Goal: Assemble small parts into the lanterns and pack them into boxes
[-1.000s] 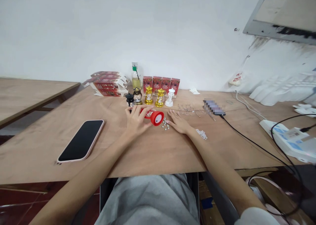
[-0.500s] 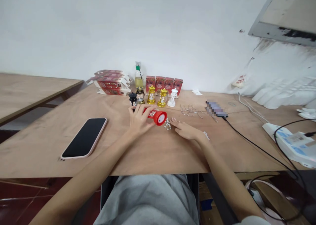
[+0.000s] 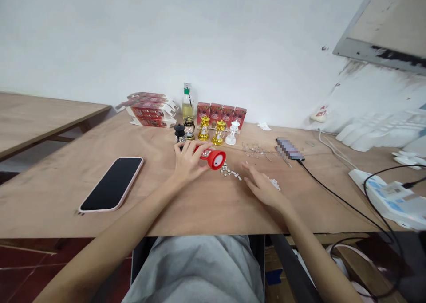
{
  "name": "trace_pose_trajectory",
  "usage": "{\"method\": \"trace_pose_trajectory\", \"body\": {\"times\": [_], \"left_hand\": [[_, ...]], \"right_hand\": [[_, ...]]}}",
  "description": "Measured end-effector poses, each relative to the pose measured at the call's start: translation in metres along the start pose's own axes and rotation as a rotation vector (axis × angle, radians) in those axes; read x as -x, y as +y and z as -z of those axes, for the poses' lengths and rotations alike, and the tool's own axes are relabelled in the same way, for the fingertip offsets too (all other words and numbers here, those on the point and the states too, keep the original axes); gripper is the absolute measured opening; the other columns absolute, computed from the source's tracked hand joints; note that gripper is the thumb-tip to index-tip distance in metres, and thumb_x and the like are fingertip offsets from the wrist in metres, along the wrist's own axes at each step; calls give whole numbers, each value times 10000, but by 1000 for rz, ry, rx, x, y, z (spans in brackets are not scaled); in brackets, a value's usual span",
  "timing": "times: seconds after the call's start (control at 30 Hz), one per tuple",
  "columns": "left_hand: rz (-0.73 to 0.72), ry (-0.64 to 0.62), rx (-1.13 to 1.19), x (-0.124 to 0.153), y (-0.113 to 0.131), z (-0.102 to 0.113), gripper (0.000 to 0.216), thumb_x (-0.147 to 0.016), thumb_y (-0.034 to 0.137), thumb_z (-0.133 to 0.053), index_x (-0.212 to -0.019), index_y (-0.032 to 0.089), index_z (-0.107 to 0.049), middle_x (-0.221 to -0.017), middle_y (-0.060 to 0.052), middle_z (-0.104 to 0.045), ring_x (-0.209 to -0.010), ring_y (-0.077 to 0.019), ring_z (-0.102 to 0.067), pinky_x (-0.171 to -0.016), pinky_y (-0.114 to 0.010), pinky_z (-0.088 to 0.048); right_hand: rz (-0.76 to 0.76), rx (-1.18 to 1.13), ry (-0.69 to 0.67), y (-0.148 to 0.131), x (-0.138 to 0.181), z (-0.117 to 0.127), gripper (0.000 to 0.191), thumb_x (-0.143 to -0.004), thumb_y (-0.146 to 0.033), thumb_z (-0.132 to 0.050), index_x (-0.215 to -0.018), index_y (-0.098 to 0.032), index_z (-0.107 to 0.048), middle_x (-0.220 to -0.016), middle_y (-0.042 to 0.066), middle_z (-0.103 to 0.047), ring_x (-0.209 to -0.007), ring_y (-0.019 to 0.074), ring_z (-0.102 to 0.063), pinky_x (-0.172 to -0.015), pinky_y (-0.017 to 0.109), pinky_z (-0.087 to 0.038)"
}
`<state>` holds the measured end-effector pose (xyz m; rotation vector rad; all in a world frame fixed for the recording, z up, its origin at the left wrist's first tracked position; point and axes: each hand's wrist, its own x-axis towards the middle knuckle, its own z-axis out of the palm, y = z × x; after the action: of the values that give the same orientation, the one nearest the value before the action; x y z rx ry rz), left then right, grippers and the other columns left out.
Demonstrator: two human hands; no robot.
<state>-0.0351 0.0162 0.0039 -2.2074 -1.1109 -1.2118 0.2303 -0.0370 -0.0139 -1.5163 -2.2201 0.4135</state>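
My left hand [image 3: 189, 161] is closed round a small red lantern [image 3: 217, 159], tipped on its side with its round base facing me. Just right of that base, several tiny pale pieces [image 3: 227, 170] are scattered on the table. My right hand [image 3: 261, 185] hovers at or just above the tabletop, fingers stretched apart, nothing visible in it. Beside it lies a small white piece [image 3: 274, 184], partly covered by the hand. Behind the hands stand a black lantern [image 3: 179, 133], a dark bronze one [image 3: 189, 127], gold lanterns [image 3: 218, 133] and a white lantern [image 3: 232, 133].
Folded red boxes [image 3: 151, 112] are stacked back left, near a bottle [image 3: 187, 105]. Upright red boxes [image 3: 222, 113] line the wall. A phone [image 3: 112, 184] lies left. Metal wire hooks [image 3: 254, 150], a cabled phone [image 3: 290, 149] and a power strip [image 3: 388, 198] lie right.
My right hand has drawn right and toward me, away from the tiny pieces, uncovering some of them. My left hand keeps the red lantern in nearly the same place.
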Motion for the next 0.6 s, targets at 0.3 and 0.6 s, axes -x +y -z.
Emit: {"method": "trace_pose_trajectory", "body": {"times": [0.3,0.6], "left_hand": [[-17,12,-12,0,0,2,437,-800,449,-613,-1158,205,-560,-1061,-96,-660,-961,-249,-576,-821,-398,-280],[-13,22,-29,-1,1,2,437,-792,441,-623,-1157,209,-563,-1054,-98,-665,-955,-253,-577,-821,-397,-280]], "right_hand": [[112,346,97,-3,-4,-17,506,-910,-162,-280,-1412,-102,-311,-1422,158,-455,-1437,307,-143,-1117,658,-148],[186,149,212,-1,6,-9,431,-906,-172,-358,-1332,-191,-421,-1340,94,-555,-1406,238,-288,-1152,573,-221]]}}
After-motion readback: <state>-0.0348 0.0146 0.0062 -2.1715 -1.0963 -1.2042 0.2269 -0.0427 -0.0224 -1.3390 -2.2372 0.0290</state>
